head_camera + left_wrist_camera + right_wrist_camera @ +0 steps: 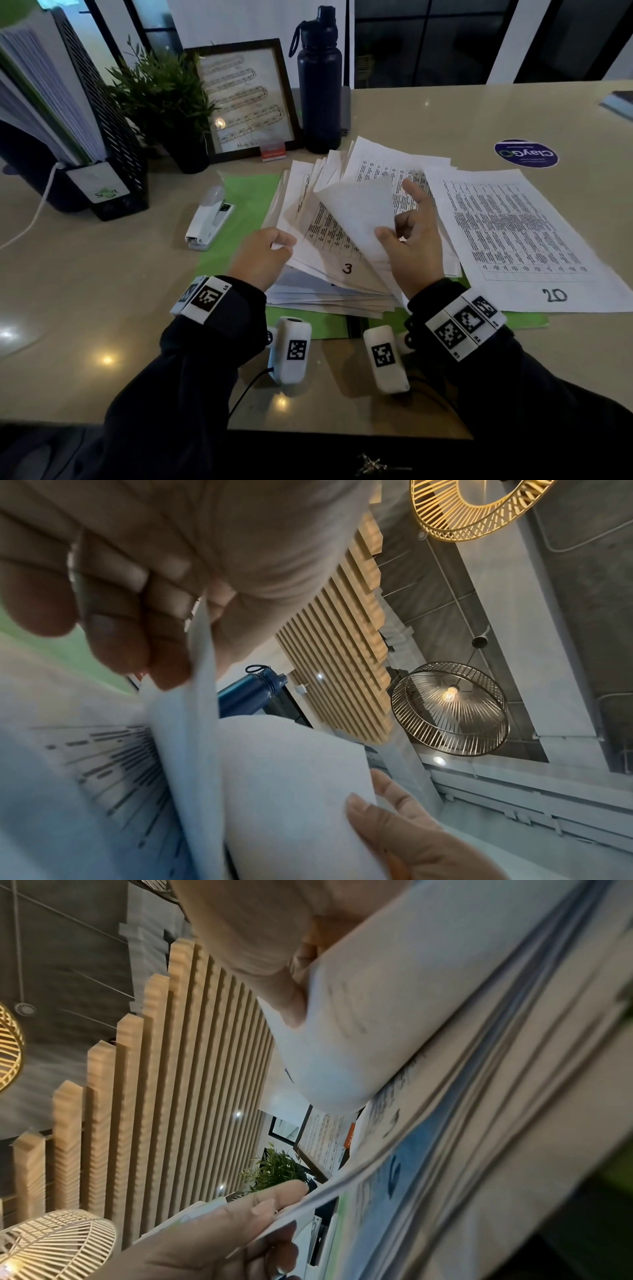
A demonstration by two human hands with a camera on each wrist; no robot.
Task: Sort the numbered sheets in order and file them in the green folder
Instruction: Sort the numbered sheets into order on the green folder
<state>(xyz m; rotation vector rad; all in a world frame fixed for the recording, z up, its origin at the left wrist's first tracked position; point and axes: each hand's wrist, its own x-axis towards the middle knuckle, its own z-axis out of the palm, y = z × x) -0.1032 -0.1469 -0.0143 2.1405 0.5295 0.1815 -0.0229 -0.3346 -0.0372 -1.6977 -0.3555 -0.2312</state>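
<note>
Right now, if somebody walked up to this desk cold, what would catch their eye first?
Probably the messy stack of sheets mid-desk on the green folder, with the right hand peeling one page up and the left hand gripping the stack's left edge. A handwritten 3 shows beneath the lifted page, and a sheet marked 20 lies apart to the right.

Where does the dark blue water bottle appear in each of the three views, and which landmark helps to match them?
Head view: the dark blue water bottle stands upright at top centre, right of the framed picture.
Left wrist view: only its tilted upper part shows mid-left, above the lifted sheets.
Right wrist view: not in it.
Shared landmark: the curled sheet, pinched by the right hand, appears in all three views.
</note>
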